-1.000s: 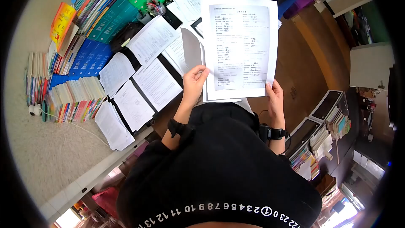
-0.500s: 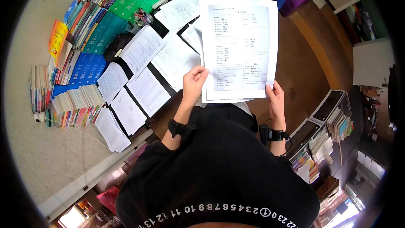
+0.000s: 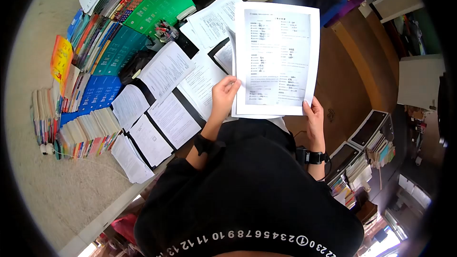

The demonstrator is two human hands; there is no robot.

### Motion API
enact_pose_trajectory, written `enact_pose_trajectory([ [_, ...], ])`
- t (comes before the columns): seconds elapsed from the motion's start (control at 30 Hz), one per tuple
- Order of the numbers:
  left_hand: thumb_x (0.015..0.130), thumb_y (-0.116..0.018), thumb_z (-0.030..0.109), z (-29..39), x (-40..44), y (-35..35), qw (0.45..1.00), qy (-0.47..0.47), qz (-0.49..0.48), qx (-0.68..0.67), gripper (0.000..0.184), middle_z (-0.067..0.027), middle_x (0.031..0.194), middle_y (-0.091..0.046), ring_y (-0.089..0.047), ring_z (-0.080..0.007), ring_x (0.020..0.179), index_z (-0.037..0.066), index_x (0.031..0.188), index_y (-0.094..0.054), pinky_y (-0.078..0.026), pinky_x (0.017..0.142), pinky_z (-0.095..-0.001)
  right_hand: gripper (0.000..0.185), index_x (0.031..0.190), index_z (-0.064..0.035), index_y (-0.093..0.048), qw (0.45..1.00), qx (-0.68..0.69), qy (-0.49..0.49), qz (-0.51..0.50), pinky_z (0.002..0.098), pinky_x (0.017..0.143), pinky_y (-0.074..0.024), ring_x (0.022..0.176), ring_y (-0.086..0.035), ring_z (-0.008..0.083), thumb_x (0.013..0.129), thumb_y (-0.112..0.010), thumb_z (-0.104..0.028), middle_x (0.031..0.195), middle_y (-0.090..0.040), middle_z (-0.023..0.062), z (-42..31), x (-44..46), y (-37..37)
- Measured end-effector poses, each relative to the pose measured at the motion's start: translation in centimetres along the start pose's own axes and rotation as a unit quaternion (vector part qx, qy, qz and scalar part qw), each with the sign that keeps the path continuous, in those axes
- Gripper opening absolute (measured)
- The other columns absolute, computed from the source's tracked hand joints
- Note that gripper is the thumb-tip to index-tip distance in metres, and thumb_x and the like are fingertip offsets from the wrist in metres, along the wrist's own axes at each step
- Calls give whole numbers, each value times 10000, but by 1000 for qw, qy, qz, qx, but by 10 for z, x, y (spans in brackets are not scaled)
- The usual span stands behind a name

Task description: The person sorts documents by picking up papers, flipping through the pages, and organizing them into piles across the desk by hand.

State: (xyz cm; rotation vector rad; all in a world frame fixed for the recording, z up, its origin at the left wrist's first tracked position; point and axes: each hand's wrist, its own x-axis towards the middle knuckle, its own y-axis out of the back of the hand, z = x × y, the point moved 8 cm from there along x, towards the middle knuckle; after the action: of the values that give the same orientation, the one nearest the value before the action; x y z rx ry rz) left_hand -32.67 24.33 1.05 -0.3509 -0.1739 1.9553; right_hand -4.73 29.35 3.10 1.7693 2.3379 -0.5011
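A stack of printed sheets (image 3: 277, 59) is held up in front of me, the top page showing two columns of text with dark handwritten-looking marks. My left hand (image 3: 225, 94) pinches the stack's left edge near the bottom. At the lower right corner my right hand (image 3: 314, 116) grips the paper, thumb on top. Both hands are closed on the sheets. Dark straps circle both wrists. Left of the stack, more printed papers (image 3: 173, 120) lie in rows on the dark desk surface.
Behind the papers stand rows of books (image 3: 90, 135), a blue file box (image 3: 99, 93), a teal one (image 3: 114, 52) and a green one (image 3: 157, 4). A pen holder (image 3: 165, 32) is beside them. Crates with books (image 3: 381, 147) stand on the right.
The sheets and both hands appear slightly further right in view, and the desk items have shifted with the head's movement. Both hands keep their hold on the stack.
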Motion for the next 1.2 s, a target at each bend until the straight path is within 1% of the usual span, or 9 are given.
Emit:
enact_pose_trajectory([
  [0.17, 902, -541, 61, 4, 27, 1, 1000, 21, 3, 19, 88, -77, 819, -642, -586, -80, 712, -25, 907, -562, -462, 641, -198, 282, 1132, 27, -555, 1000, -18, -6, 15, 233, 804, -418, 886, -541, 82, 908, -545, -144, 1001, -615, 33, -9, 29, -5],
  [0.4, 901, -546, 72, 0, 62, -12, 994, 2, 98, 52, 85, -46, 741, -631, -568, -62, 651, -9, 884, -563, -439, 582, -182, 274, 1111, 20, -569, 998, -39, -40, -37, 215, 770, -417, 858, -533, 70, 890, -574, -141, 975, -613, 13, -24, 96, 4],
  [0.5, 878, -585, 64, 0, 83, -27, 983, -12, 149, 106, 82, 88, 562, -433, -328, 14, 482, -11, 846, -574, -211, 426, -189, 260, 1099, 19, -579, 992, -75, -64, -78, 200, 748, -417, 843, -533, 61, 877, -586, -118, 960, -615, 6, -26, 137, 26],
  [0.63, 872, -590, 68, -17, 109, -60, 973, 13, 227, 43, 78, 110, 542, -378, -273, 16, 466, 8, 824, -574, -174, 425, -196, 247, 1086, 23, -587, 984, -86, -66, -140, 184, 719, -415, 811, -533, 46, 862, -597, -80, 934, -618, 4, -47, 200, 50],
  [0.8, 871, -588, 61, -16, 135, -105, 967, 7, 253, 36, 65, 94, 572, -419, -298, 22, 501, 14, 829, -572, -197, 446, -175, 276, 1091, 44, -578, 971, -95, -82, -202, 190, 710, -427, 793, -553, 58, 825, -619, -16, 937, -630, 32, -68, 252, 82],
  [0.9, 871, -577, 40, -15, 139, -120, 961, 16, 271, 45, 50, 87, 586, -444, -321, 20, 511, 15, 828, -569, -220, 459, -166, 265, 1094, 43, -575, 961, -95, -80, -249, 212, 743, -430, 830, -558, 79, 865, -596, -89, 960, -630, 44, -75, 271, 90],
  [1.0, 868, -565, 14, -3, 140, -141, 963, 23, 267, -23, 40, 83, 604, -466, -352, 16, 519, 21, 828, -563, -258, 479, -150, 366, 1178, 36, -524, 959, -41, -152, -234, 253, 821, -423, 956, -546, 126, 910, -548, -212, 1091, -593, 92, -67, 288, 92],
  [1.1, 863, -558, -2, 6, 137, -145, 978, -22, 207, 28, 42, 55, 683, -504, -409, 0, 582, 18, 827, -550, -310, 537, -151, 492, 1270, 25, -444, 948, 34, -219, -227, 290, 899, -396, 1080, -499, 175, 929, -502, -325, 1215, -520, 134, -71, 291, 71],
  [1.2, 860, -560, -1, 10, 127, -147, 978, -35, 203, 18, 37, 23, 769, -518, -432, -19, 651, 10, 829, -544, -329, 585, -169, 562, 1305, 28, -399, 899, 128, -338, -247, 309, 915, -400, 1113, -490, 212, 910, -526, -352, 1243, -495, 155, -40, 293, 63],
])
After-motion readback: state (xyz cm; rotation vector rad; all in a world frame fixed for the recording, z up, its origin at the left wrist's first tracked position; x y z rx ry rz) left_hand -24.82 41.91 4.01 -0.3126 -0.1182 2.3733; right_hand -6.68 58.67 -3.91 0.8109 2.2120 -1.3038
